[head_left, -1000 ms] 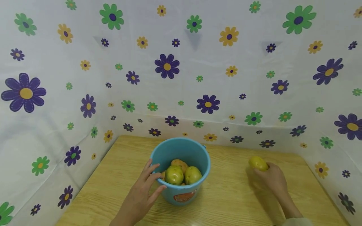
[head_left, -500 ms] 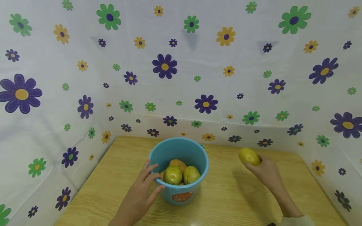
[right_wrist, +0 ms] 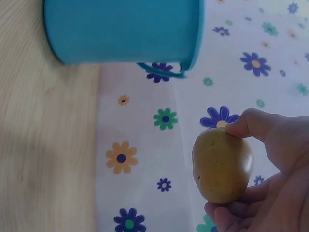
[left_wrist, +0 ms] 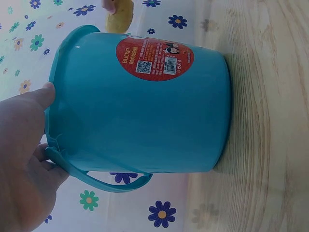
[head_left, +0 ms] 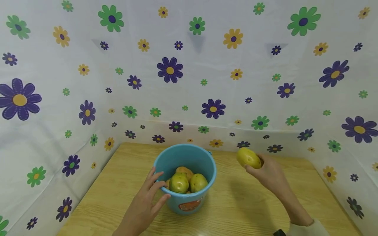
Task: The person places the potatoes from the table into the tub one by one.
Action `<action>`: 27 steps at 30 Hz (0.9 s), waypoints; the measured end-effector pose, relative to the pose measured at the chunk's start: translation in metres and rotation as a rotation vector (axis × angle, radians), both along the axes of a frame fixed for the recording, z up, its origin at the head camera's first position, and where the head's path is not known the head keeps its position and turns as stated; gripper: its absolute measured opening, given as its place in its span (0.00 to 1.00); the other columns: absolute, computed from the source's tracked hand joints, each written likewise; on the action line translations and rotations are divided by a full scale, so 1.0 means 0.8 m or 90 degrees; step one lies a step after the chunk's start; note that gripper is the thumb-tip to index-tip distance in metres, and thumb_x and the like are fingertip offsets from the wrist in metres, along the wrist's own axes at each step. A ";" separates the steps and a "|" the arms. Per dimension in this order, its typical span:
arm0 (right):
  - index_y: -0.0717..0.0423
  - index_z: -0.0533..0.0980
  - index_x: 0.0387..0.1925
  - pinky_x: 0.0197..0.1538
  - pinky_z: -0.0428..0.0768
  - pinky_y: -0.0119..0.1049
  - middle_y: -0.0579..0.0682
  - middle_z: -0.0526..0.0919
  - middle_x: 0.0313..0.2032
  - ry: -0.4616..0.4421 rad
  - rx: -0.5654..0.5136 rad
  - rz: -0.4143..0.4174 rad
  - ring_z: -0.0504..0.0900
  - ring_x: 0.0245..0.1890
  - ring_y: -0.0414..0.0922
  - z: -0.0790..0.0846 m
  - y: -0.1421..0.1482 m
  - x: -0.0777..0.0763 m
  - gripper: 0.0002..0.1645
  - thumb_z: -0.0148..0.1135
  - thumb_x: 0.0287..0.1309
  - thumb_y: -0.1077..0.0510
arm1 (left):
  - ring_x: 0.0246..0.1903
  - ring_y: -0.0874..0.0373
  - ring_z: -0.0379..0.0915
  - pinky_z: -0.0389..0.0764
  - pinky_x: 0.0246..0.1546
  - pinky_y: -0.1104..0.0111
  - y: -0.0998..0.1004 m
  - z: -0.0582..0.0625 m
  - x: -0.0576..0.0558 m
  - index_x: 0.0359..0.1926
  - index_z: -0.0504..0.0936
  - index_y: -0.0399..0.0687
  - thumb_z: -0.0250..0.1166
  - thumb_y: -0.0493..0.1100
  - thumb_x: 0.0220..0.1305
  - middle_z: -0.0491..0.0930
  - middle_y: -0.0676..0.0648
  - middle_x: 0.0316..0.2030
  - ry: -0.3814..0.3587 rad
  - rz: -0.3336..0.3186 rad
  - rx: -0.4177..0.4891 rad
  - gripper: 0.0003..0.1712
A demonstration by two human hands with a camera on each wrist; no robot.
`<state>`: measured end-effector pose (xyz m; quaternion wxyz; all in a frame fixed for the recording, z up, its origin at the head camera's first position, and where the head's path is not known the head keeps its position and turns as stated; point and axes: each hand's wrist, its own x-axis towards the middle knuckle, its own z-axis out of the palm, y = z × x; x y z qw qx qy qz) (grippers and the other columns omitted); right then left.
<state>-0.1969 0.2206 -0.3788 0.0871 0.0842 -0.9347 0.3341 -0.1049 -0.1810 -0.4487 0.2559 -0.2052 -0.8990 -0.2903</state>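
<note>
A blue bucket [head_left: 186, 205] stands upright on the wooden table, with several potatoes [head_left: 178, 183] lying inside it. My left hand [head_left: 143, 200] holds the bucket's rim on its left side, fingertips over the edge and thumb outside. The left wrist view shows the thumb at the rim and the other fingers by the bucket's handle [left_wrist: 113, 186]. To the right of the bucket, my right hand [head_left: 271, 173] grips a yellowish potato [right_wrist: 222, 166] between thumb and fingers, in the air above the table. Potatoes deeper in the bucket are partly hidden.
A white sheet with printed flowers [head_left: 169, 70] hangs behind the table [head_left: 118, 183] and along both sides. The bucket bears a red label [left_wrist: 154, 58]. Bare wood lies between the bucket and my right hand.
My right hand has raised the potato and carried it left, closer to the bucket. My left hand stays at the rim. The view has shifted slightly.
</note>
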 end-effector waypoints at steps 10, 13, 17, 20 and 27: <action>0.70 0.72 0.63 0.33 0.77 0.38 0.59 0.81 0.43 0.031 0.007 0.029 0.77 0.34 0.49 0.025 -0.026 0.007 0.37 0.72 0.61 0.50 | 0.76 0.37 0.54 0.77 0.60 0.42 0.000 0.000 0.000 0.51 0.80 0.51 0.71 0.47 0.69 0.70 0.44 0.70 0.003 -0.003 0.000 0.14; 0.70 0.73 0.62 0.34 0.77 0.37 0.59 0.81 0.43 0.037 0.009 0.032 0.77 0.34 0.49 0.031 -0.035 0.008 0.37 0.73 0.61 0.49 | 0.76 0.36 0.54 0.77 0.59 0.41 0.000 0.000 0.000 0.51 0.80 0.49 0.71 0.47 0.69 0.70 0.44 0.70 0.002 -0.003 0.000 0.14; 0.70 0.74 0.60 0.33 0.77 0.37 0.59 0.81 0.42 0.048 0.007 0.044 0.77 0.34 0.49 0.036 -0.047 0.008 0.36 0.73 0.60 0.50 | 0.76 0.36 0.53 0.77 0.60 0.41 0.000 0.001 0.000 0.51 0.80 0.49 0.71 0.47 0.69 0.70 0.44 0.70 -0.008 0.001 -0.001 0.14; 0.70 0.73 0.62 0.34 0.78 0.37 0.59 0.82 0.43 0.053 0.002 0.055 0.77 0.34 0.49 0.039 -0.056 0.007 0.37 0.73 0.60 0.50 | 0.76 0.37 0.53 0.76 0.60 0.41 0.000 0.001 -0.001 0.51 0.80 0.51 0.70 0.48 0.70 0.69 0.44 0.70 -0.014 0.005 -0.002 0.14; 0.68 0.73 0.63 0.36 0.80 0.38 0.60 0.81 0.47 0.052 -0.009 0.070 0.78 0.37 0.50 0.039 -0.080 0.006 0.38 0.73 0.58 0.49 | 0.76 0.38 0.53 0.77 0.60 0.42 0.000 -0.001 -0.001 0.52 0.79 0.52 0.71 0.48 0.69 0.69 0.45 0.71 -0.005 0.003 -0.001 0.15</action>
